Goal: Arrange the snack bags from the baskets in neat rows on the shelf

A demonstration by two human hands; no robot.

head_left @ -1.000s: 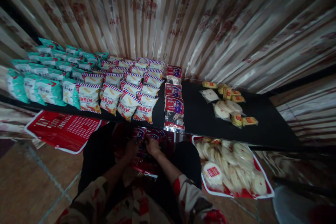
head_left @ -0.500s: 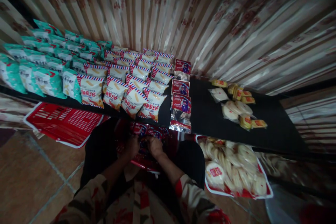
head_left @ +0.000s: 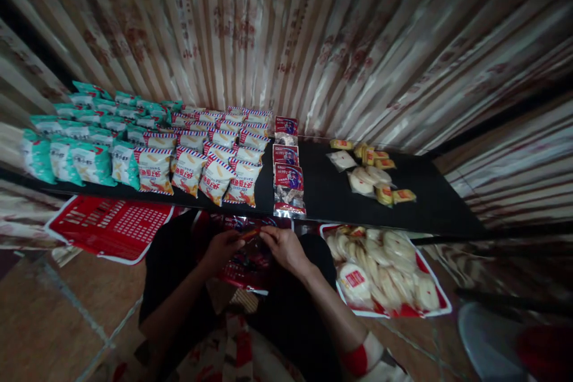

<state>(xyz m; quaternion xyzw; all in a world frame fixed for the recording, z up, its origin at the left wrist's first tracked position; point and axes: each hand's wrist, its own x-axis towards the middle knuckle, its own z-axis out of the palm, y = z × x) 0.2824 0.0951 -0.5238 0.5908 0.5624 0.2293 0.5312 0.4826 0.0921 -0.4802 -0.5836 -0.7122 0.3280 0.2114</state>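
Note:
Over the red basket (head_left: 242, 284) between my knees, my left hand (head_left: 222, 250) and my right hand (head_left: 283, 246) are closed on a snack packet (head_left: 249, 234). Only its orange-red edge shows clearly, pinched between the fingers of both hands. Dark red snack packets (head_left: 237, 222) lie in the basket beneath and beyond the hands; how many is hidden in the shade. On the black shelf in front stands a short row of matching red and silver packets (head_left: 289, 190), upright one behind another.
Left on the black shelf (head_left: 329, 200) are rows of teal snack bags (head_left: 92, 164) and white striped snack bags (head_left: 152, 170). Wrapped pastries (head_left: 369, 180) lie on the right. A tilted red basket (head_left: 120, 230) is below left; a basket of round wrapped cakes (head_left: 385, 274) is below right.
Both hands have come up from inside the basket, with the packet's edge now showing between them. The view has shifted, so the shelf goods appear lower and the right-hand goods further left.

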